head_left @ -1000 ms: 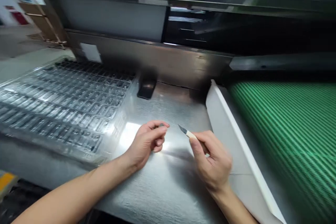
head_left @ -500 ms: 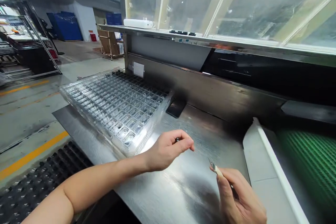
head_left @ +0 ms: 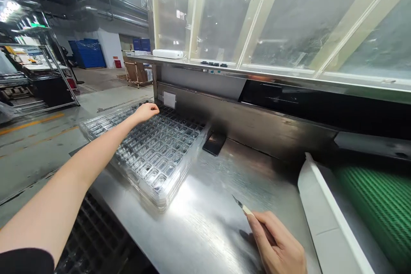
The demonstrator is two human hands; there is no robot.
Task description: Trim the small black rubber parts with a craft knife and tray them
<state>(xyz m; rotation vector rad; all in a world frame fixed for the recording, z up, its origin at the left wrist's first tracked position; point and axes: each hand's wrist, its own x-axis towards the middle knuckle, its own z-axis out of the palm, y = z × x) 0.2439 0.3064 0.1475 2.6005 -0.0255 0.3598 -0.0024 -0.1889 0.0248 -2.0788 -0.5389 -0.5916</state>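
Observation:
My left hand (head_left: 146, 112) stretches out over the far end of a clear plastic tray (head_left: 144, 150) with many small pockets, its fingers curled down at the tray's back rows. Whether it pinches a small part I cannot tell. My right hand (head_left: 278, 246) rests near the front of the steel worktop (head_left: 218, 205) and grips a thin knife (head_left: 243, 207) with a pale handle and a pointed blade aimed up and left.
A dark flat phone-like object (head_left: 214, 143) lies by the tray's right corner against the steel back panel. A white angled guide (head_left: 324, 218) borders a green ribbed conveyor belt (head_left: 379, 205) at right. Shelving racks (head_left: 28, 72) stand far left across the floor.
My left hand has left the middle of the worktop and reached far left and back over the tray. The right hand with the knife has stayed low; the view has lifted and turned left.

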